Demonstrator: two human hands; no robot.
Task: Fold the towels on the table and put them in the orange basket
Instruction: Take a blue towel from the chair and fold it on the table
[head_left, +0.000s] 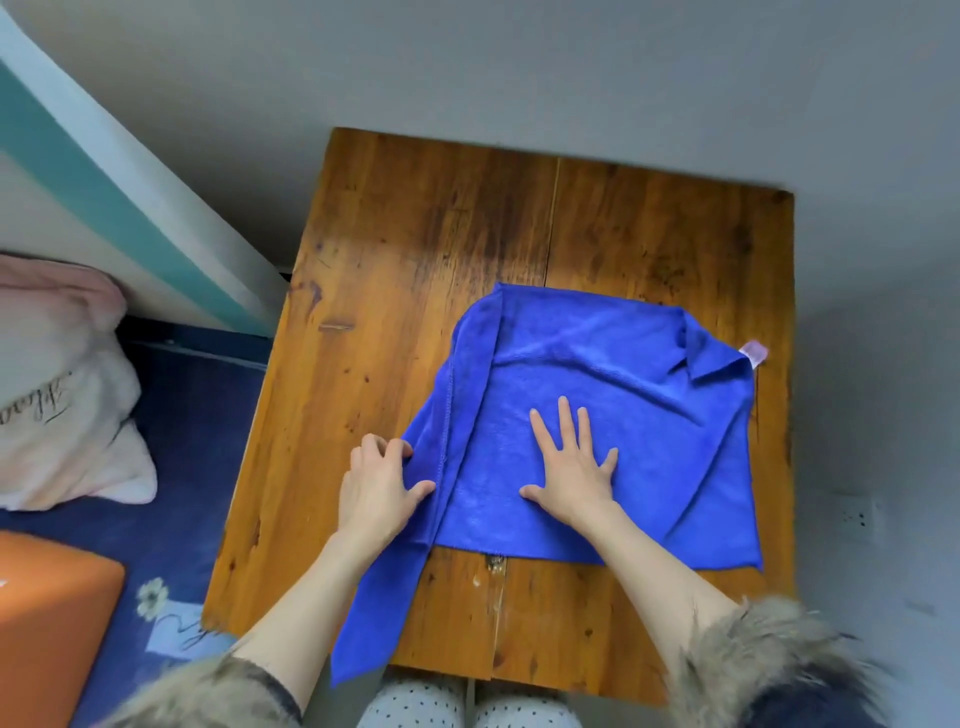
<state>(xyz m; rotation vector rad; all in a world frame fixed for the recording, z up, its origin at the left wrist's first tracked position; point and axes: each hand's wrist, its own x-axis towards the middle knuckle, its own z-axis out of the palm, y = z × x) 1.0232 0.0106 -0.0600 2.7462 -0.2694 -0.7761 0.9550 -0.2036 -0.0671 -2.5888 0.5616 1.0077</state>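
In the centre of the frame stands a wooden desk (415, 249), and a blue microfibre towel (649, 415) lies spread over its lower right part. The towel's left strip is folded inward along a stitched hem, and its lower left corner trails over the desk's near edge toward the person's lap. A small pink label (754, 354) sticks out at the towel's upper right corner, close to the desk's right edge.

The right hand (571, 467) lies flat on the middle of the towel, fingers (566, 421) straight and spread, pressing the cloth down. The left hand (376, 488) sits at the towel's left side, its fingers and thumb curled round the folded strip and gripping it. Both forearms come up from the bottom of the frame out of fur-trimmed cuffs (763, 654).

The desk's upper half and its left third are bare wood, so room lies above and left of the towel. The far edge meets a grey wall (519, 62).

At the lower left corner of the frame sits the orange basket (47, 623) (only its side shows, not its opening), well apart from the towel, resting on a dark blue bedcover (192, 441). A pale pink pillow (57, 384) lies at the left edge above the basket. Spotted trousers (415, 701) show at the bottom centre.
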